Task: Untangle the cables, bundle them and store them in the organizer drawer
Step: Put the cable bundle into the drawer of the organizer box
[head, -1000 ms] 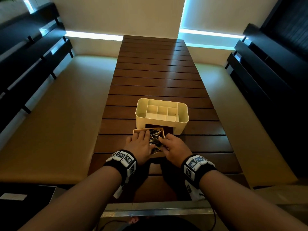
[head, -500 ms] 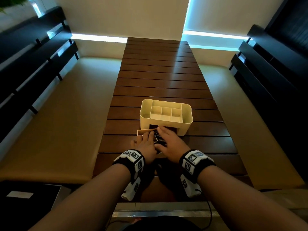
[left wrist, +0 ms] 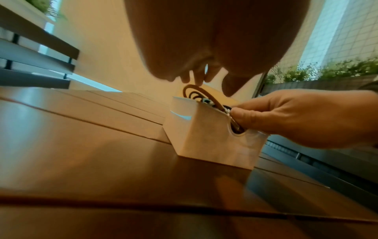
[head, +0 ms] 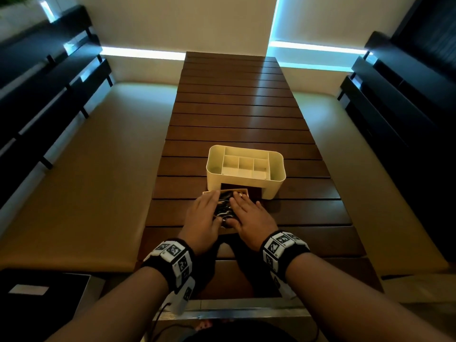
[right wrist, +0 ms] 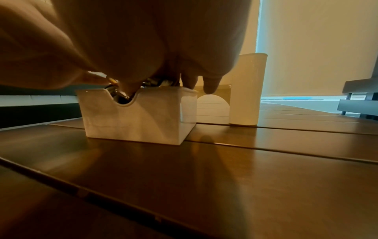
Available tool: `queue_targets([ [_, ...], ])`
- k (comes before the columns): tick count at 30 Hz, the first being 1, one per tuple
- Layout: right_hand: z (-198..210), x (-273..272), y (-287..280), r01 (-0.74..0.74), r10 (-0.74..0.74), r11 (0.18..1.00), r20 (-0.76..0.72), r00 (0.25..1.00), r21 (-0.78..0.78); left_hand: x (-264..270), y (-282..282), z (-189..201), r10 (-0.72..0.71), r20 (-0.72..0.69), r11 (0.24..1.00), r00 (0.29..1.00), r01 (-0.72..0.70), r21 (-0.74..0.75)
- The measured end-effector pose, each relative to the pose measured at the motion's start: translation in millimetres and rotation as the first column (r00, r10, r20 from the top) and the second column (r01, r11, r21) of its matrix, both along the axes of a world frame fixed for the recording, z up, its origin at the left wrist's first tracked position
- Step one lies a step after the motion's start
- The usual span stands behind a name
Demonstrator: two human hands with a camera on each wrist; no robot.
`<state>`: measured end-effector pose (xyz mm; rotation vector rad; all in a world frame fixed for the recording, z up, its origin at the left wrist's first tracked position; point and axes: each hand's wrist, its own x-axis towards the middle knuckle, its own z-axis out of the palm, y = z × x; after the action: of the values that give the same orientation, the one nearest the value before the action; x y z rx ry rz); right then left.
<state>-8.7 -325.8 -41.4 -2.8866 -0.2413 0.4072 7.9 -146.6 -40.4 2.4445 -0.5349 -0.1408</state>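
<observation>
- Left hand lying flat on the cables, fingers straight and loose, pressing down, gripping nothing.
- Right hand flat on the other side, fingers also straight; thumb tucked into the notch at the near end of the drawer.
- Cables packed inside the drawer, right under both hands, one loop poking above the rim.
- Drawer pulled out on the surface, long way pointing at the organizer just behind.
- Probably next: push straight ahead into the slot. Both hands equally near.
</observation>
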Motion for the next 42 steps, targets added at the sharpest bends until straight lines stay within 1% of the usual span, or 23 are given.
queue_targets([
  [2,-1,1,1,0.012,-0.012,1.0,0.007,1.0,0.006,-1,10,-2,0.051,0.131,0.999,0.99,-0.052,-0.002],
  [4,-2,1,2,0.015,-0.015,1.0,0.017,1.0,0.007,-2,17,-5,0.033,0.203,0.999,0.979,-0.036,0.014],
  [8,-2,1,3,0.021,-0.022,1.0,0.005,1.0,0.01,3,18,2,0.017,0.173,0.996,0.985,-0.033,0.088],
  [11,-3,1,3,0.022,-0.022,1.0,0.001,1.0,0.006,12,17,7,-0.064,0.184,0.972,0.981,0.02,0.232],
  [14,-3,0,5,0.047,-0.047,0.999,0.003,0.999,0.009,20,12,10,-0.15,0.149,0.914,0.977,0.08,0.397],
  [18,-3,1,7,0.078,-0.078,0.997,-0.008,0.997,0.018,25,0,24,-0.219,0.101,0.843,0.97,0.136,0.521],
  [21,-2,2,6,0.076,-0.076,0.997,-0.016,0.997,-0.001,26,-9,42,-0.308,0.104,0.777,0.946,0.187,0.601],
  [23,-1,1,7,0.076,-0.076,0.997,-0.027,0.997,-0.019,25,-12,50,-0.353,0.094,0.746,0.931,0.219,0.629],
  [25,0,1,9,0.083,-0.084,0.996,-0.031,0.996,-0.026,23,-11,51,-0.347,0.079,0.743,0.935,0.222,0.632],
  [26,0,1,10,0.088,-0.089,0.996,-0.031,0.996,-0.027,20,-9,47,-0.324,0.072,0.763,0.943,0.215,0.609],
  [28,-1,1,11,0.1,-0.1,0.995,-0.024,0.995,-0.022,12,-4,33,-0.266,0.04,0.835,0.963,0.21,0.508],
  [29,-2,0,11,0.107,-0.107,0.994,-0.021,0.994,-0.018,6,-3,26,-0.255,0.01,0.857,0.967,0.222,0.466],
  [30,-2,0,12,0.113,-0.113,0.993,-0.021,0.993,-0.013,1,-2,19,-0.262,-0.017,0.852,0.965,0.239,0.466],
  [33,0,1,14,0.126,-0.125,0.992,-0.043,0.991,0.016,-8,-4,5,-0.301,-0.028,0.766,0.953,0.259,0.589],
  [35,4,3,13,0.145,-0.139,0.984,-0.066,0.988,0.103,-6,-4,1,-0.309,-0.001,0.743,0.951,0.242,0.624],
  [36,6,4,9,0.163,-0.153,0.969,-0.064,0.986,0.188,-4,-4,1,-0.315,0.016,0.749,0.949,0.238,0.619],
  [37,8,5,5,0.179,-0.174,0.937,-0.046,0.984,0.301,-3,-3,1,-0.327,0.03,0.751,0.945,0.241,0.615],
  [38,10,5,-1,0.18,-0.2,0.888,0.004,0.98,0.424,-1,-3,2,-0.341,0.041,0.751,0.939,0.246,0.612],
  [39,12,6,-5,0.149,-0.237,0.842,0.106,0.966,0.519,1,-2,4,-0.353,0.046,0.752,0.934,0.254,0.608],
  [40,14,7,-9,0.107,-0.28,0.824,0.235,0.931,0.557,4,-1,4,-0.363,0.048,0.754,0.931,0.262,0.603],
  [41,17,9,-13,0.086,-0.32,0.83,0.343,0.883,0.552,6,-1,4,-0.369,0.042,0.754,0.928,0.273,0.598],
  [42,21,12,-18,0.099,-0.357,0.844,0.414,0.838,0.527,7,-1,3,-0.377,0.034,0.749,0.926,0.283,0.598],
])
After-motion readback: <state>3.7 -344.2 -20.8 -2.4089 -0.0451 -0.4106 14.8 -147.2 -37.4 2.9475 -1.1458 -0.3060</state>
